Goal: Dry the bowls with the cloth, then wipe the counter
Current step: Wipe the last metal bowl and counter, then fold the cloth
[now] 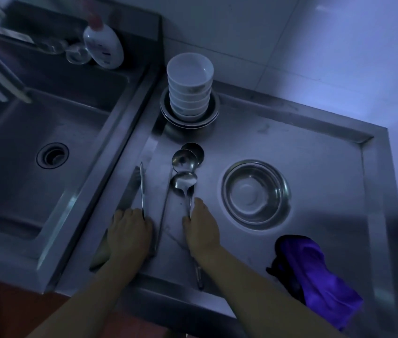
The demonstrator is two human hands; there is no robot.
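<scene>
At six o'clock, hands: left hand is closed on a utensil handle; right hand grips a ladle.
Risk: stacked bowls at twelve o'clock may be toppled by swung handles.

Six white bowls are counted in one stack, set on what look like two or three steel plates, though their exact number cannot be told. One steel bowl, one purple cloth and one white bottle are seen. Three ladles are counted, along with one slim utensil and two hands, left and right.
</scene>
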